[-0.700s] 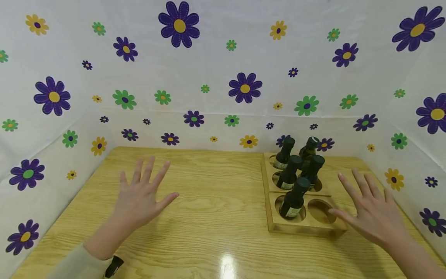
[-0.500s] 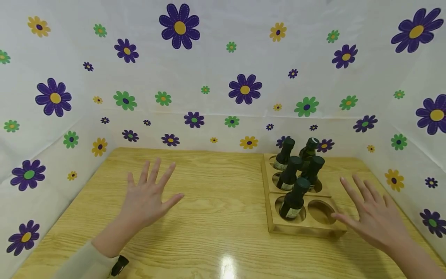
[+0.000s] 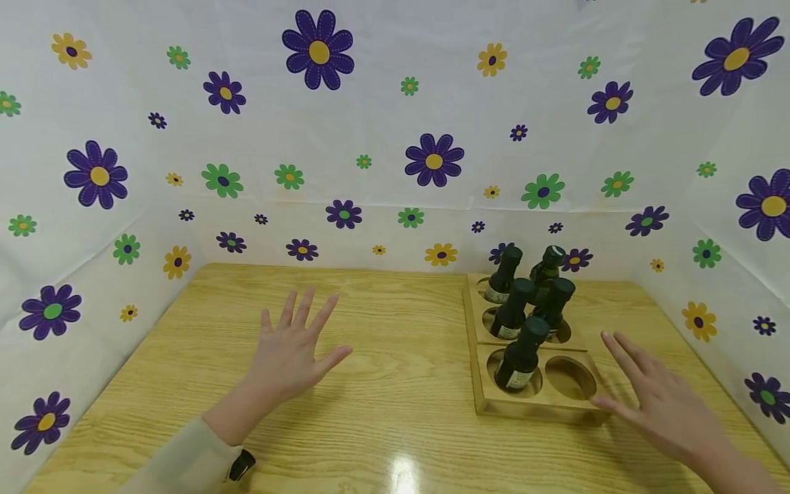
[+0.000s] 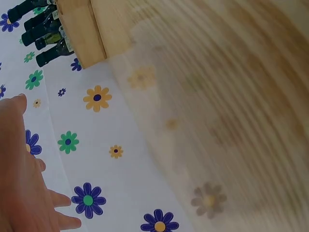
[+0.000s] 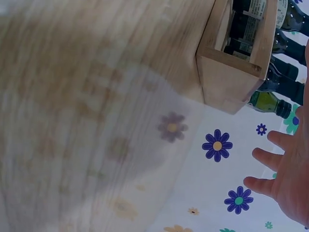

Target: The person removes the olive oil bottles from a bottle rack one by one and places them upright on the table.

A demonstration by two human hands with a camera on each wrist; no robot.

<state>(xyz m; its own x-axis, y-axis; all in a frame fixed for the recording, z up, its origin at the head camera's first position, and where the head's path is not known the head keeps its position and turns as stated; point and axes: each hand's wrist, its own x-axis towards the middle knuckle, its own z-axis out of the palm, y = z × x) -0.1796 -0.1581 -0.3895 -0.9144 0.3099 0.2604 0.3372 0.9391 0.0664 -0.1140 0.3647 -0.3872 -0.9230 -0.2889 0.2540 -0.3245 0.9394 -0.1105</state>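
My left hand [image 3: 286,360] hovers over the left half of the wooden table [image 3: 395,329], fingers spread and nothing held. My right hand [image 3: 663,405] is beside the right side of a wooden bottle rack [image 3: 537,409], its thumb close to the front right corner and its fingers extended. Several dark bottles with dark caps stand in the rack's round holes, among them a front bottle [image 3: 520,360] with a pale label. The front right hole [image 3: 570,378] holds no bottle. In the right wrist view a green bottle [image 5: 268,103] shows past the rack's end panel [image 5: 227,84].
A white cloth [image 3: 370,123] printed with purple, green and yellow flowers walls the table at the back and both sides. A dark band [image 3: 242,465] sits at my left sleeve [image 3: 191,456].
My left hand has moved to the right across the table. My right hand has lowered slightly, its fingers closer together. The bottles and rack stay in place.
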